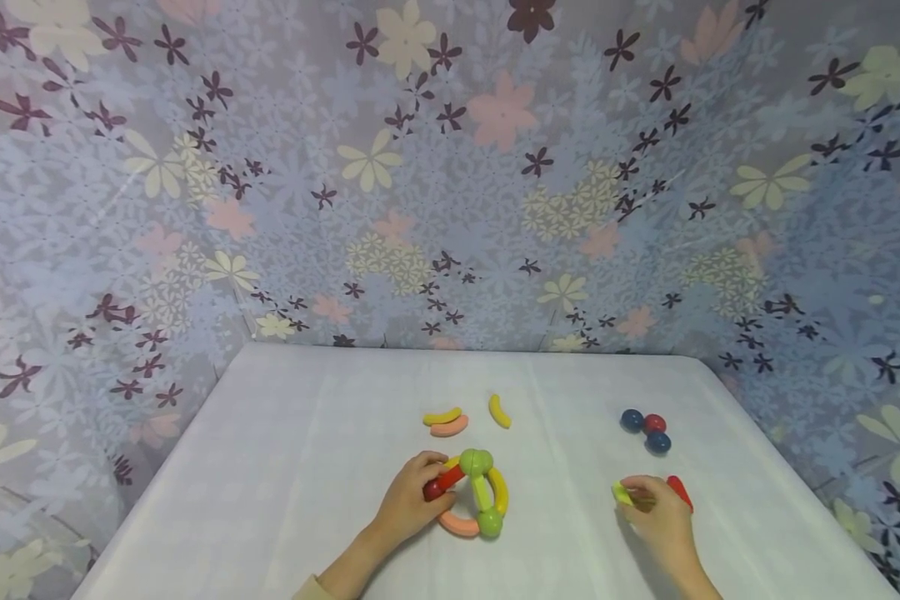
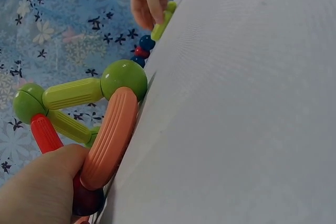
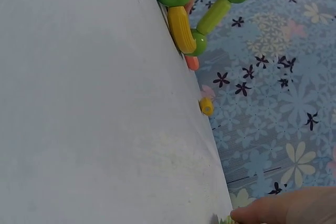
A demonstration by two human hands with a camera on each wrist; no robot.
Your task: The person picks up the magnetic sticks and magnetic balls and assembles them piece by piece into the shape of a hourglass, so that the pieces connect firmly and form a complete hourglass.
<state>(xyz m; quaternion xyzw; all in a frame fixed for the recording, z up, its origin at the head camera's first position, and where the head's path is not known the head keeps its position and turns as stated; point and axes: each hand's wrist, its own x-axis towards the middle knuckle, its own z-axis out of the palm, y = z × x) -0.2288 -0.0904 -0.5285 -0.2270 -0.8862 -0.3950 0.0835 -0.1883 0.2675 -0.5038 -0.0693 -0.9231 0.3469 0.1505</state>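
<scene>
My left hand (image 1: 407, 502) grips a magnetic-toy frame at its dark red ball (image 1: 433, 490) and red rod (image 1: 451, 477). Green balls (image 1: 476, 462) form other corners of the frame, joined by straight light green rods (image 2: 73, 93). Along its base run a curved yellow rod (image 1: 499, 490) and a curved salmon rod (image 2: 111, 137). Off to the right, my right hand (image 1: 663, 518) pinches a light green rod (image 1: 621, 493) between thumb and fingers, partly hidden by them. Just beside that hand lies a loose red rod (image 1: 679, 493), partly covered by it.
Beyond the frame lie two curved yellow rods (image 1: 499, 412) and a curved salmon rod (image 1: 449, 427). Two dark blue balls (image 1: 658, 442) and a red ball (image 1: 654, 424) cluster farther back on the right. A white cloth covers the table (image 1: 307, 433); a flowered curtain (image 1: 450, 183) hangs behind.
</scene>
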